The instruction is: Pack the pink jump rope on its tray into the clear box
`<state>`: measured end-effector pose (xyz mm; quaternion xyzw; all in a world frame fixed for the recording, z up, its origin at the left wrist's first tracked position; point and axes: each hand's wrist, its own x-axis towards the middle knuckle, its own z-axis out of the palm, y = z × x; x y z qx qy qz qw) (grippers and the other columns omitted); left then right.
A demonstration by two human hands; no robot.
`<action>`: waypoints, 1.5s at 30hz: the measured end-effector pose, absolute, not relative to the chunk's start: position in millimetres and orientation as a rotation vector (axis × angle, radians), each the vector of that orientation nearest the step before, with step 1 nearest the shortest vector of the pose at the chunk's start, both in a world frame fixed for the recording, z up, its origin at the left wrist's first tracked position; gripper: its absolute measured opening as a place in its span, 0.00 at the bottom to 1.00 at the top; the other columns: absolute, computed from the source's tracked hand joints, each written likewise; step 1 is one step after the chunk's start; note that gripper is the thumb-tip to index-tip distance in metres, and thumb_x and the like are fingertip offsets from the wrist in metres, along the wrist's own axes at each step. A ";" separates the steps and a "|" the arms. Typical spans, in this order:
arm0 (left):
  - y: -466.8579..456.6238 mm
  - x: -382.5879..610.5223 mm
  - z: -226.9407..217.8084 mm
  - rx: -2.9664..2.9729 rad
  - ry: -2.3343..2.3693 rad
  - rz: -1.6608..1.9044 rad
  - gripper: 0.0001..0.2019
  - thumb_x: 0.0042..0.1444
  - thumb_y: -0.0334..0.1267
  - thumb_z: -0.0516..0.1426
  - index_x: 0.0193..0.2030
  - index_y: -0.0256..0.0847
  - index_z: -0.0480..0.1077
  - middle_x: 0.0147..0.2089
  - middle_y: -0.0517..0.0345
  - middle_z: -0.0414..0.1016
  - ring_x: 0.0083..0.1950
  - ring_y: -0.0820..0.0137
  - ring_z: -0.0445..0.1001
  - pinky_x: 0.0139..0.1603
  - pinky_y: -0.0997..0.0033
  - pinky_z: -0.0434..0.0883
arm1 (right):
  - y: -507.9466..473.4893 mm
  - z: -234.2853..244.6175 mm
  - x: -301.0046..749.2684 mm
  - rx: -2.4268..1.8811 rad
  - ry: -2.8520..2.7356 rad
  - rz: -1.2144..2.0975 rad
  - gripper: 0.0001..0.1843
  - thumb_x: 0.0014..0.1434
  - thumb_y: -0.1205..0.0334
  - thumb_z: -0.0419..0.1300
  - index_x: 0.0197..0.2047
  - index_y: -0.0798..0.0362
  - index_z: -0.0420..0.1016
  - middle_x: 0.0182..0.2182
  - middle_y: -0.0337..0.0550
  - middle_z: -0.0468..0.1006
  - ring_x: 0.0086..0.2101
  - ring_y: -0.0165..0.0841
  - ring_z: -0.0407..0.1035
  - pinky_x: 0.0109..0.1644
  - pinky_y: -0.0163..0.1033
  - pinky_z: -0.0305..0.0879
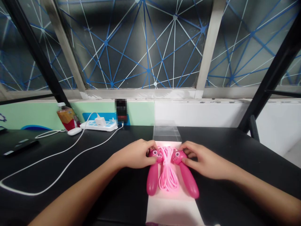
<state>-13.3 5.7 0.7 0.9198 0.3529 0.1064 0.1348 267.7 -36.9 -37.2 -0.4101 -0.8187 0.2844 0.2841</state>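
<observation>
Two pink animal-faced skipping-rope handles (152, 179) flank one coil of pink rope (168, 175), all lying over one white card (174, 211). Left of the coil, the left hand (139, 153) has thumb and fingers clamped on one handle's head; right of it, the right hand (199, 160) pinches the other likewise. Beyond the coil lies clear plastic packaging (166, 133); well to its left stands one white-capped drink bottle (67, 116), contents indistinct.

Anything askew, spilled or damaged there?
The pink jump rope looks undamaged, and no spill shows. The window sill behind looks chipped, with dark marks along its edge, and a white cable sprawls loosely across the table.
</observation>
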 end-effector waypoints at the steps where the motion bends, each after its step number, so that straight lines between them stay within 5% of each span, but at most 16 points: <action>1: 5.9 -13.4 0.5 2.669 1.018 0.313 0.12 0.56 0.43 0.58 0.45 0.42 0.72 0.34 0.58 0.77 0.35 0.67 0.74 0.36 0.71 0.66 | -36.8 -37.5 267.9 -1.101 -2.194 0.764 0.08 0.66 0.59 0.56 0.48 0.49 0.69 0.45 0.42 0.73 0.40 0.34 0.72 0.47 0.43 0.71; 23: 6.8 -12.5 2.5 2.586 0.979 0.327 0.15 0.59 0.49 0.58 0.46 0.42 0.71 0.34 0.59 0.77 0.33 0.68 0.74 0.34 0.73 0.65 | -39.4 -36.3 263.8 -1.074 -2.287 0.505 0.13 0.68 0.58 0.51 0.53 0.49 0.69 0.46 0.47 0.73 0.38 0.34 0.70 0.45 0.44 0.70; 29: 6.2 -15.3 7.0 2.551 0.932 0.244 0.14 0.57 0.43 0.58 0.50 0.44 0.70 0.36 0.60 0.78 0.31 0.71 0.72 0.31 0.74 0.64 | -36.4 -43.3 263.1 -1.111 -2.247 0.432 0.14 0.66 0.58 0.54 0.54 0.50 0.69 0.44 0.47 0.74 0.33 0.34 0.70 0.39 0.43 0.71; 34: 5.6 -12.3 5.3 2.569 0.964 0.303 0.13 0.57 0.42 0.59 0.48 0.43 0.70 0.33 0.61 0.77 0.31 0.71 0.73 0.31 0.74 0.64 | -39.6 -41.2 259.4 -1.197 -2.330 0.140 0.15 0.66 0.56 0.55 0.54 0.50 0.68 0.45 0.48 0.73 0.39 0.38 0.71 0.41 0.46 0.71; 39: 6.6 -8.4 1.9 2.610 1.036 0.331 0.14 0.58 0.46 0.59 0.49 0.43 0.71 0.32 0.60 0.78 0.34 0.67 0.75 0.35 0.72 0.66 | -61.7 -35.5 245.2 -1.179 -2.468 -0.236 0.13 0.67 0.57 0.51 0.48 0.52 0.72 0.42 0.49 0.73 0.38 0.40 0.71 0.33 0.42 0.69; 45: 6.8 0.4 -4.6 2.668 1.114 0.361 0.18 0.62 0.49 0.56 0.56 0.46 0.70 0.37 0.56 0.78 0.38 0.64 0.76 0.39 0.69 0.68 | -81.9 -32.9 228.3 -0.908 -2.626 -0.386 0.26 0.63 0.46 0.54 0.57 0.54 0.69 0.39 0.52 0.74 0.36 0.43 0.69 0.29 0.41 0.66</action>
